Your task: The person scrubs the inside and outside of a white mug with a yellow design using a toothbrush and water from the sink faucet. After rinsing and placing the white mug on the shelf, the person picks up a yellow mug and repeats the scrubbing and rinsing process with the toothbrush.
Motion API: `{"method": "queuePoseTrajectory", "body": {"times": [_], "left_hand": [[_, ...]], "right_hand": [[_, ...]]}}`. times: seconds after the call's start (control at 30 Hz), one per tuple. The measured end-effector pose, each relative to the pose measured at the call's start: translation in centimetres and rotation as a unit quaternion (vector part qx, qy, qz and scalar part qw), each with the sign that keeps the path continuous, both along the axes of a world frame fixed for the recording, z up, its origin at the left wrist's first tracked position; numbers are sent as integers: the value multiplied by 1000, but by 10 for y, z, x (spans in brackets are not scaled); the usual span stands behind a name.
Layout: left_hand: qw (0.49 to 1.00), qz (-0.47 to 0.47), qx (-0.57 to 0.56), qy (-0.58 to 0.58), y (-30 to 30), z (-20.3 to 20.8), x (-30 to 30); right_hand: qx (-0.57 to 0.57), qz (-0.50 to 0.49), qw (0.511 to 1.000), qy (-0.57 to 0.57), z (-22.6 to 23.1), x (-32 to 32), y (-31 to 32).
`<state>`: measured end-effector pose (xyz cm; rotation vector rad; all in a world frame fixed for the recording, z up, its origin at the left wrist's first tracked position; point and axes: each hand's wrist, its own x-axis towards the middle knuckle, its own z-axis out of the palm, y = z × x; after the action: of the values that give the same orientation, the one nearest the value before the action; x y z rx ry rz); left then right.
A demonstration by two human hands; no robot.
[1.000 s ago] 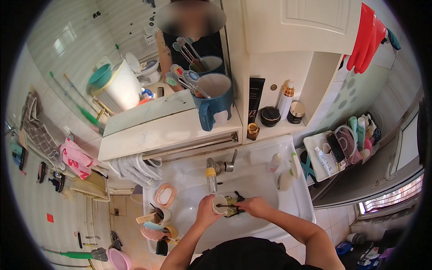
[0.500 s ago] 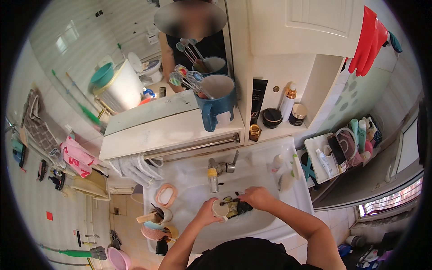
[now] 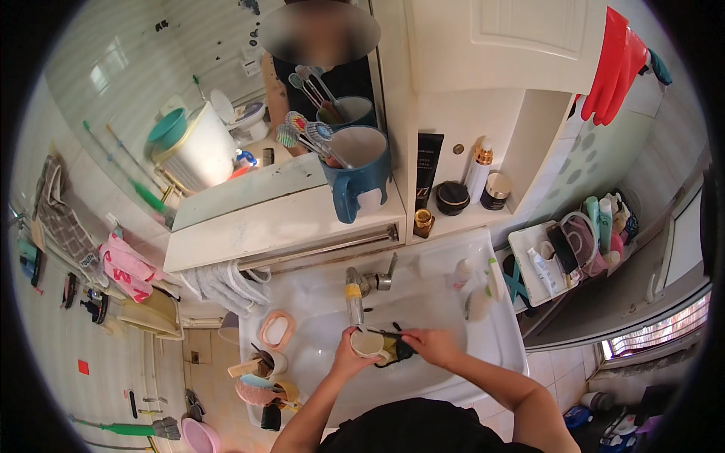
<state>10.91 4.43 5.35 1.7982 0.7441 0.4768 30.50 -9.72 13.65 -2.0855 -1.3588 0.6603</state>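
My left hand point(image 3: 350, 358) is closed around a small cream-coloured cup point(image 3: 368, 343), its open top facing up just below the tap point(image 3: 355, 296). Close to the cup's right side, my right hand point(image 3: 428, 348) pinches a thin dark stick point(image 3: 387, 333) that points toward the rim. Below both hands, a dark and yellow-green bundle point(image 3: 389, 352) lies in the white sink point(image 3: 445, 377). The cup and my fingers partly cover it, and I cannot make out what it is.
A pink soap dish point(image 3: 277, 329) and cups holding combs and brushes point(image 3: 260, 390) stand on the sink's left rim. A small bottle point(image 3: 463, 273) and a green-handled brush point(image 3: 479, 303) are at its right. A blue mug point(image 3: 357, 170) with toothbrushes stands on the ledge above.
My left hand has brought the cup up and nearer the tap, turning its opening upward. The thin stick in my right hand now reaches over toward the cup.
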Motion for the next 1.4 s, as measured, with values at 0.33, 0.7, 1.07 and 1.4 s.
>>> {"method": "queuePoseTrajectory", "body": {"times": [0.33, 0.7, 1.07, 1.4], "left_hand": [[996, 61, 43, 46, -19, 35, 17], [962, 10, 257, 91, -13, 28, 16], [938, -30, 334, 86, -10, 33, 15], [816, 125, -557, 90, 26, 5, 5]], "right_hand": [[-62, 29, 997, -25, -7, 6, 0], [-86, 89, 992, -6, -14, -17, 34], [-52, 290, 946, -131, -110, -21, 74], [50, 233, 938, -251, -47, -27, 84]]}}
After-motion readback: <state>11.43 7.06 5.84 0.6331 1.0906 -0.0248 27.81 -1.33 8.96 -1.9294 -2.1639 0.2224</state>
